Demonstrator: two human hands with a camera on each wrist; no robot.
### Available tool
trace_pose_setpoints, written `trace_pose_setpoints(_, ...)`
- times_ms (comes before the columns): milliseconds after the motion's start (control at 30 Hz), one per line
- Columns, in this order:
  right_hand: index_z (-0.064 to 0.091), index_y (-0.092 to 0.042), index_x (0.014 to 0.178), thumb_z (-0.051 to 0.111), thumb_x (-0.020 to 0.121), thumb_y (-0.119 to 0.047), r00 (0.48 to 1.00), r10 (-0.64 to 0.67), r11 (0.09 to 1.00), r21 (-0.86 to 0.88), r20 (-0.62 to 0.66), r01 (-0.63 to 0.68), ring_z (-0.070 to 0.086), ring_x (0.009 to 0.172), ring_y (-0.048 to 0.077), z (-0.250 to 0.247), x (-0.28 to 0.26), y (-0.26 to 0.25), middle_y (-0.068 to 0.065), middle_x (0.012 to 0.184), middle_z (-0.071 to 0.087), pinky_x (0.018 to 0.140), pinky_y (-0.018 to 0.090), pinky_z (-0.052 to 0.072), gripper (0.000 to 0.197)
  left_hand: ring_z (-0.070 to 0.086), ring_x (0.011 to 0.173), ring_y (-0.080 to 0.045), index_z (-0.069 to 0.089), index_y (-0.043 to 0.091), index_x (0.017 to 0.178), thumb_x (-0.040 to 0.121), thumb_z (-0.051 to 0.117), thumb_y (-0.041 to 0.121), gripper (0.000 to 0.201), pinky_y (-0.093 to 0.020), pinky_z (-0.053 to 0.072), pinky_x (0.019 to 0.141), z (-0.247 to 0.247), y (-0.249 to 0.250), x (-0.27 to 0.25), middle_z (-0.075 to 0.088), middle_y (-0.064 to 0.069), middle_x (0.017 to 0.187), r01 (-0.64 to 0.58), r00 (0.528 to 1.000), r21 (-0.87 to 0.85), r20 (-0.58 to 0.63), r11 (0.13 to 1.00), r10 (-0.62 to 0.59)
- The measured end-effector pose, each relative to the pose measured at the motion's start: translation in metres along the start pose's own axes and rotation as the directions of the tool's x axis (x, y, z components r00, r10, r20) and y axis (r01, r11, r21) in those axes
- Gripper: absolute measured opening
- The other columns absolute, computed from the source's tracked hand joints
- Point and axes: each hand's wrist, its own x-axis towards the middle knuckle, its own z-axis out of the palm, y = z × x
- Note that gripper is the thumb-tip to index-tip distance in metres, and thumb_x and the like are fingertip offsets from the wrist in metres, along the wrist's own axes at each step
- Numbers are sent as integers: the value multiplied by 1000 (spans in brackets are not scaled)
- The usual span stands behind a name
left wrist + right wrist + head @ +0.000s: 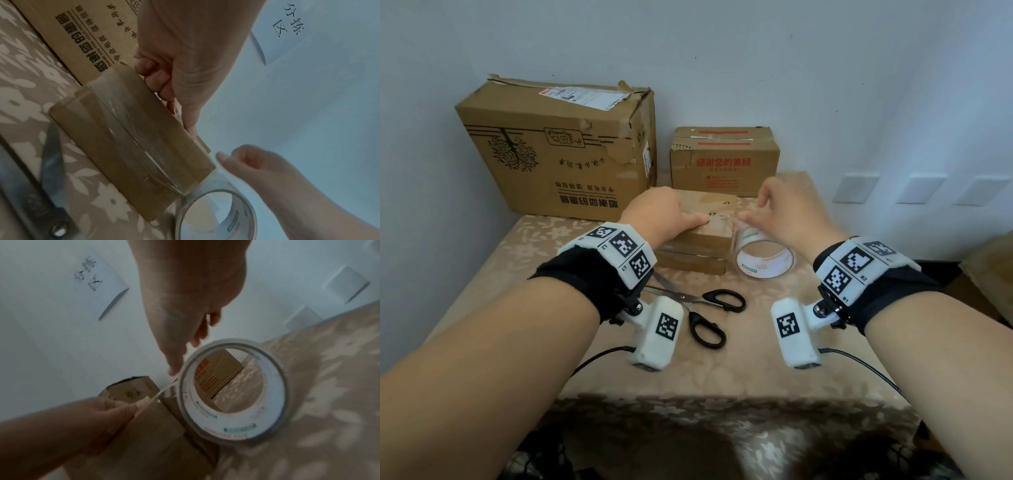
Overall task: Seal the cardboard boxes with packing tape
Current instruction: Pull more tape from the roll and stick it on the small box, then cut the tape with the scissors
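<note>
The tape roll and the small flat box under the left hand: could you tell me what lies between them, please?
A short strip of clear tape runs from the tape roll to the small box, where the left hand holds it; the right wrist view shows it best.

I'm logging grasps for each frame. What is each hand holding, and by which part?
The left hand pinches the clear tape's free end on the small box. The right hand holds nothing.

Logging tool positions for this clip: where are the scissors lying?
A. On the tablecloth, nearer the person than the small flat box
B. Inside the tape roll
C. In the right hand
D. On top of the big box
A: the black-handled scissors lie open on the tablecloth, on the person's side of the small flat box, with neither hand touching them.
</note>
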Motion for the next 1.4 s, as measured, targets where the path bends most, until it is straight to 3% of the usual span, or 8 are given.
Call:
trace_pose_setpoints(67,51,-22,74,62,88,-46,986,-145,988,35,-84,148,44,70,10,-7,-18,-14,-12,72,47,64,28,36,30,40,51,-17,40,13,57,86,51,63,59,-29,25,46,-1,0,-2,39,-1,55,-10,1000,-5,-2,1000,10)
trace_pose_setpoints(200,60,-15,73,65,88,-38,880,-310,949,60,360,310,54,66,18,-1,-47,-46,-1,69,59,58,28,42,27,39,53,-16,40,14,58,88,54,54,53,-29,26,48,-10,0,-7,38,-1,58,-31,999,-67,28,997,33)
trace_pose_setpoints(367,51,-10,112,73,81,-40,755,-135,964,-90,642,249,56,91,25,21,-72,-63,6,105,58,67,31,43,48,39,56,-15,45,10,67,93,53,42,42,-27,30,50,-20,-2,-16,40,-2,62,-34,996,-69,82,997,40)
trace_pose_setpoints(733,54,-18,123,65,85,-18,801,-157,964,-86,578,251,55,92,20,-24,-61,-51,-1,108,56,73,29,47,39,52,82,-19,65,6,101,95,55,30,26,-26,40,66,-32,-10,-24,61,-7,94,-113,990,-113,77,987,122)
trace_pose_setpoints(867,56,-20,117,66,84,-10,859,-153,982,-19,488,186,52,80,13,-62,-58,-35,-4,96,59,68,27,43,35,54,74,-16,65,9,87,94,57,29,23,-24,39,61,-32,-16,-25,61,-3,82,-122,991,-199,27,972,130)
trace_pose_setpoints(1067,47,-28,124,74,76,-46,957,-26,961,-255,290,104,52,109,24,-78,-46,-18,-2,118,56,91,37,32,58,50,61,-8,65,12,82,94,56,30,24,-22,35,52,-33,-14,-27,61,1,76,-107,994,-219,-16,970,106)
trace_pose_setpoints(1233,46,-28,125,73,75,-52,943,-21,959,-260,333,113,50,110,22,-66,-33,-18,-1,117,54,95,39,35,61,48,63,-21,52,9,70,94,54,36,37,-28,37,57,-25,-16,-20,48,-5,66,-48,999,-122,-6,991,48)
trace_pose_setpoints(1400,48,-23,124,76,72,-51,954,59,988,-157,295,-13,52,105,24,-53,-33,-8,3,117,51,96,41,43,65,38,53,-18,38,14,57,92,56,44,49,-28,30,51,-19,-18,-14,36,-1,56,-23,1000,-146,-15,989,21)
